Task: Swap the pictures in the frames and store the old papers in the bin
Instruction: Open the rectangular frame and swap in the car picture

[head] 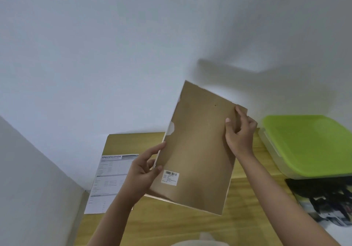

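A picture frame is held up above the wooden table, its brown backing board with a barcode sticker facing me. My left hand grips its lower left edge, thumb on the back. My right hand holds the upper right edge, thumb and fingertips pressed on the backing. A printed "SPECIFICATION" sheet lies flat on the table at the left. The frame's front side is hidden.
A clear plastic bin with a green lid stands at the table's right. In front of it lies a black-and-white printed picture. White walls close in behind and at the left.
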`<state>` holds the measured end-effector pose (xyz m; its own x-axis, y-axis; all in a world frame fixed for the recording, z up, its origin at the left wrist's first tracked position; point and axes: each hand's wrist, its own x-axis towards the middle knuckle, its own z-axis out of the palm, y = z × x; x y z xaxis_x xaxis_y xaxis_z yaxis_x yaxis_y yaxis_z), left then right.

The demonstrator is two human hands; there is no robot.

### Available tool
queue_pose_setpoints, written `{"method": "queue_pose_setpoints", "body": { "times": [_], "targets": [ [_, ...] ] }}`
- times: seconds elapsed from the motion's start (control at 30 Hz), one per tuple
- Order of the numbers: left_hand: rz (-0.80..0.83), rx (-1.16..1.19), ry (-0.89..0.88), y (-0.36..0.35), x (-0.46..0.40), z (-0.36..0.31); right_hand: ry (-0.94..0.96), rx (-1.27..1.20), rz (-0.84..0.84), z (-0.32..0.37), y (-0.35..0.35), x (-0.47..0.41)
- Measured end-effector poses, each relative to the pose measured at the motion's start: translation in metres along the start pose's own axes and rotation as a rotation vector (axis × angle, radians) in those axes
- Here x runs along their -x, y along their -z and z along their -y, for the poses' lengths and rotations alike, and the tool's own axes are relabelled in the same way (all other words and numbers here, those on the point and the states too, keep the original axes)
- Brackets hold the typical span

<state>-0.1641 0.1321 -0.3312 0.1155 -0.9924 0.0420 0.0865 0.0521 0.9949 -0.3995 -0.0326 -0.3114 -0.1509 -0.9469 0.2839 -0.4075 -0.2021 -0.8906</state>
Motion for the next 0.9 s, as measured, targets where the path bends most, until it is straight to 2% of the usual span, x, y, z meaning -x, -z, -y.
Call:
{"method": "queue_pose_setpoints", "body": {
  "times": [0.2, 0.33, 0.43, 0.57, 0.67, 0.77, 0.9],
  "targets": [
    [-0.053, -0.012, -0.054, -0.008, 0.000, -0.013, 0.022, -0.011, -0.023, 0.013, 0.003, 0.001],
    [-0.070, -0.165, -0.200, -0.016, 0.000, -0.028, -0.008, -0.021, 0.016, 0.027, 0.000, 0.012],
    [-0.091, -0.271, -0.305, -0.025, -0.003, -0.036, 0.060, -0.064, 0.087, 0.040, -0.004, 0.030],
    [-0.093, -0.261, -0.278, -0.039, -0.004, -0.039, 0.145, -0.169, 0.246, 0.061, -0.004, 0.056],
    [-0.064, -0.141, -0.212, -0.054, -0.003, -0.036, 0.201, -0.151, 0.305, 0.072, 0.001, 0.068],
    [0.014, -0.042, -0.119, -0.069, 0.001, -0.032, 0.188, -0.148, 0.303, 0.075, 0.010, 0.072],
    [0.098, -0.036, -0.085, -0.088, 0.005, -0.031, 0.129, -0.150, 0.227, 0.074, 0.027, 0.074]
  ]
}}
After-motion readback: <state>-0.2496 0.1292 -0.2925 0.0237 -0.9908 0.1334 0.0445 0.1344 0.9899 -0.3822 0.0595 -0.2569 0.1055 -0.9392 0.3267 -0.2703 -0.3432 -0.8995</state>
